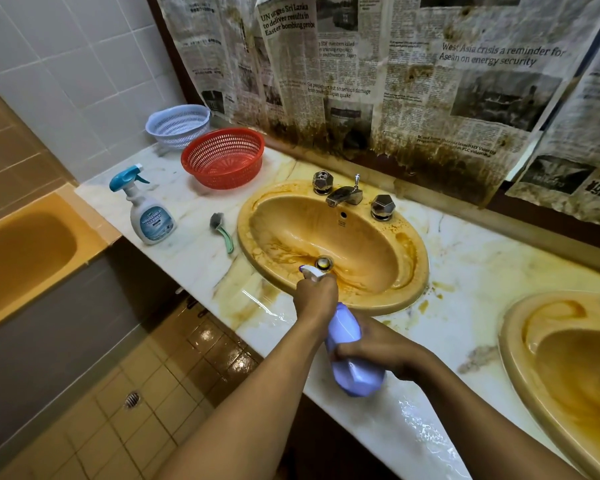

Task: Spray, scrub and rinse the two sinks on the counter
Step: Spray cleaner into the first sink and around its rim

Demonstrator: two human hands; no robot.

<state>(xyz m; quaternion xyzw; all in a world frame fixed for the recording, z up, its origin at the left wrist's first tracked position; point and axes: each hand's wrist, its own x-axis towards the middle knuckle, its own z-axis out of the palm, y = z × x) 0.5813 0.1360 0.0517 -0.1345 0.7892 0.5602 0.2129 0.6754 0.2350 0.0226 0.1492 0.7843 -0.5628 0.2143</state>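
Marble counter (465, 271) holds a left sink (361, 237) and right sink (515, 344), both yellow and smeared with brown-orange grime. The left hand (316, 296) grips the neck of the lavender spray bottle (347, 327); the right hand (378, 351) clasps its body.

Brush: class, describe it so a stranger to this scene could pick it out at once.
Start at the marble counter and find the left sink. Between its rim and the standing spray bottle lies the brush. Only it has grey bristles and a green handle.
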